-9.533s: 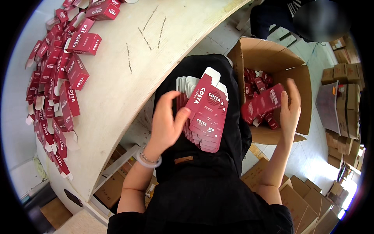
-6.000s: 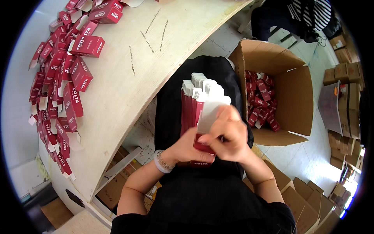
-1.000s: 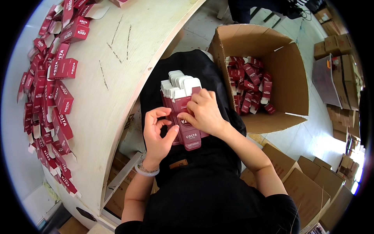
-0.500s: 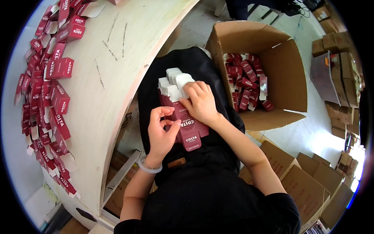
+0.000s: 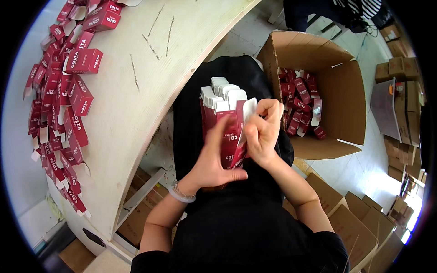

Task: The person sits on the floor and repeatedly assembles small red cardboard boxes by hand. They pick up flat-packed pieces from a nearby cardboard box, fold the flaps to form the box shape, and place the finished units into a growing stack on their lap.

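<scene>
A stack of folded-flat dark red paper cartons (image 5: 208, 116) with white end flaps lies on the black cloth (image 5: 186, 132) over my lap. My right hand (image 5: 264, 132) is closed on the right edge of one red carton (image 5: 231, 152), beside its white flap. That carton stands a little away from the stack, partly unfolded and tilted. My left hand (image 5: 210, 159) reaches across its left side, thumb stretched out and fingers spread. Motion smears the left fingertips, so whether they touch the carton is unclear.
Many formed red cartons (image 5: 84, 61) are heaped along the left side of the pale wooden table (image 5: 141, 91). At the right, a large open cardboard box (image 5: 339, 100) holds more of them. Brown cardboard boxes (image 5: 350, 227) stand at the lower right. Another person (image 5: 300, 13) is partly visible at the top.
My right hand has moved right from the stack's white flaps and now grips one carton's edge. My left hand has opened from a near pinch and swung across that carton. The view has shifted slightly.
</scene>
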The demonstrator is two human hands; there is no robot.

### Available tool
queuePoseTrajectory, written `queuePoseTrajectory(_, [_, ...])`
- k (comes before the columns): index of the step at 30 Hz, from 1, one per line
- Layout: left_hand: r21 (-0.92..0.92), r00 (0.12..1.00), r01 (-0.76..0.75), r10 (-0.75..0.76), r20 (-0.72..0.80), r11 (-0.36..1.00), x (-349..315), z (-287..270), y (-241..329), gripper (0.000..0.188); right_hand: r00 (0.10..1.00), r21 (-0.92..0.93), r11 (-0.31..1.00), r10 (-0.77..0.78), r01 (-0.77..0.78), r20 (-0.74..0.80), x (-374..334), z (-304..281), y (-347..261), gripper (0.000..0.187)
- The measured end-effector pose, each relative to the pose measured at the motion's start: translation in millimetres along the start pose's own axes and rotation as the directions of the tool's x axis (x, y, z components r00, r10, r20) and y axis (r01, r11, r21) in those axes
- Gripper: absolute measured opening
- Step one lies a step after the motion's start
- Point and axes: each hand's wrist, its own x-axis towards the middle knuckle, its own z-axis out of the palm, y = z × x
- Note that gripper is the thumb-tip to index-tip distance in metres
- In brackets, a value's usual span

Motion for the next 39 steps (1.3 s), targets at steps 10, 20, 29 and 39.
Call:
queuePoseTrajectory(10, [-0.419, 0.999, 0.006, -0.025, -0.039, 0.908, 16.7, -4.5, 23.2, 0.095, 0.998, 0.569, 0.822, -0.006, -0.027, 0.057, 10.6, -15.2, -24.6, 0.034])
queuePoseTrajectory(20, [-0.257, 0.991, -0.119, 0.099, -0.088, 0.959, 10.2, 3.6, 24.3, 0.051, 0.955, 0.301, 0.921, -0.179, 0.247, -0.237, 17.7, -19.2, -21.4, 0.026])
queuePoseTrajectory(29, [0.276, 0.967, -0.248, 0.254, 0.017, 0.928, 8.6, -17.6, 24.6, 0.068, 0.759, 0.629, 0.499, 0.095, -0.597, 0.644, 33.0, -47.4, -15.6, 0.049])
queuePoseTrajectory(39, [0.016, 0.950, -0.286, 0.285, -0.125, 0.958, 8.5, -6.0, 7.9, 0.078, 0.836, 0.476, 0.794, 0.072, -0.377, 0.543, 32.0, -53.3, -23.4, 0.024])
